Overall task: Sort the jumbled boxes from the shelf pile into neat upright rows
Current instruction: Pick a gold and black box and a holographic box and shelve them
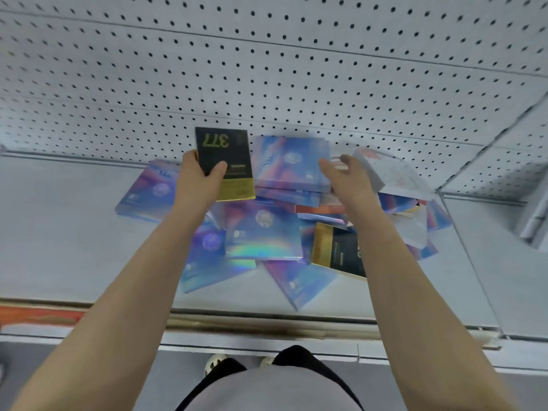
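My left hand (199, 178) grips a black and gold box (225, 161) marked 377, held upright and upside down above the pile. My right hand (345, 176) hovers with relaxed, spread fingers between a raised holographic blue box (292, 164) and a white box (391, 173), holding nothing. Below lies a jumble of holographic boxes (262, 234), mostly flat, with a second black and gold box (338, 250) lying among them on the right.
The pile sits on a grey shelf (59, 226) backed by a white pegboard (267, 69). One holographic box (148, 191) lies apart at the left. The shelf's front edge (267, 321) runs below, and a divider (474, 262) bounds the right side.
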`<state>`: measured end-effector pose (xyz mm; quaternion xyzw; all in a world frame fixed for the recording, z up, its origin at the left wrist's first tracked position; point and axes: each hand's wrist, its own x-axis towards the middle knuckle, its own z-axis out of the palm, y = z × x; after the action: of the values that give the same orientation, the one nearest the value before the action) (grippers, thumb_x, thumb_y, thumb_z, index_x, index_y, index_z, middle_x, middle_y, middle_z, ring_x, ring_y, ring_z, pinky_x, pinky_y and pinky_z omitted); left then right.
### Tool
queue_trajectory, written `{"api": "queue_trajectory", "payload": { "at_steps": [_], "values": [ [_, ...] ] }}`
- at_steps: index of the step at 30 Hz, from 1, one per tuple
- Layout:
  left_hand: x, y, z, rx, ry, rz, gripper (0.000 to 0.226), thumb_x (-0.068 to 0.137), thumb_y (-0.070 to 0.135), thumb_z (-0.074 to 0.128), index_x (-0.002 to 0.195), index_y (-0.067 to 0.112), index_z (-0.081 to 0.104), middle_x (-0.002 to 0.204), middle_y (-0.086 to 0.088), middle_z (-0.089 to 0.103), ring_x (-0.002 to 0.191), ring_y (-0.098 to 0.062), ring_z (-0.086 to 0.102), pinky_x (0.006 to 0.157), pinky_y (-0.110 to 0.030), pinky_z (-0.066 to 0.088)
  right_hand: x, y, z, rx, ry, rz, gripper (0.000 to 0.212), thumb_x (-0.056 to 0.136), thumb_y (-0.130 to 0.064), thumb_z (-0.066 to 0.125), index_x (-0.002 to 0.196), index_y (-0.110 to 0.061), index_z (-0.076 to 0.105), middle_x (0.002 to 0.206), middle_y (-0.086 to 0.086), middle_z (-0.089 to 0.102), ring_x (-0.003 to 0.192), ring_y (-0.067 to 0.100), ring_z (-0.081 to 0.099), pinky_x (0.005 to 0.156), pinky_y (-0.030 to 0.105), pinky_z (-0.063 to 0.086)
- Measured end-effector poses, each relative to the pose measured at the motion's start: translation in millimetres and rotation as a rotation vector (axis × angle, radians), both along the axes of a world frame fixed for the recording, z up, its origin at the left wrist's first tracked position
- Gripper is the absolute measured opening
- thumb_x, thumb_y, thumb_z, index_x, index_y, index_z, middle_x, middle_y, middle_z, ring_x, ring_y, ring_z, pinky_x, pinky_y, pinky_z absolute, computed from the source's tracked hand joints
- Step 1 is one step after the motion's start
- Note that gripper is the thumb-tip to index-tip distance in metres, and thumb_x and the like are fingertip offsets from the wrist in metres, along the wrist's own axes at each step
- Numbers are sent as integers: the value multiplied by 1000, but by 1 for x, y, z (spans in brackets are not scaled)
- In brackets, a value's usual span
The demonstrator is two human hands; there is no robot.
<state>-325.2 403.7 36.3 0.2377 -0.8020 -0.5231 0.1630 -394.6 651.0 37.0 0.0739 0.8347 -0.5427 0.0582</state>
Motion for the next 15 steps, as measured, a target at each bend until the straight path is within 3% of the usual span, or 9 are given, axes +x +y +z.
{"api": "queue_trajectory", "payload": {
  "at_steps": [4,7,9,12,15],
  "values": [
    [16,-15,-12,172,-45,7,31,98,26,53,125,12,48,112,-1,57,101,-16,53,85,-27,39,15,-13,-2,30,-33,-44,70,75,-38,82,129,-9,50,116,3,63,102,22,62,90,47,55],
    [25,-18,-22,253,-79,-18,22,98,28,53,116,17,48,116,-5,59,102,-20,55,93,-39,45,33,-8,-5,26,-75,-57,91,54,-50,84,128,-14,46,115,6,66,99,26,66,82,51,59],
    [29,-21,-28,277,-101,-37,20,97,29,53,113,19,47,115,-6,60,104,-22,58,96,-45,48,57,-7,1,87,-132,-49,96,54,-54,85,129,-14,40,116,7,65,96,28,67,77,50,60],
    [35,-21,-31,303,-104,-71,21,96,28,55,113,18,48,113,-8,61,107,-26,61,97,-52,49,86,-1,5,481,-92,-59,85,71,-59,76,128,-10,37,121,11,61,106,34,62,83,37,49],
    [39,-19,-31,277,-113,-102,21,96,30,55,111,20,46,111,-5,60,106,-26,61,97,-50,49,78,-11,16,678,158,-112,103,72,-57,76,146,-5,27,139,21,44,130,38,41,101,43,35]
  ]
}}
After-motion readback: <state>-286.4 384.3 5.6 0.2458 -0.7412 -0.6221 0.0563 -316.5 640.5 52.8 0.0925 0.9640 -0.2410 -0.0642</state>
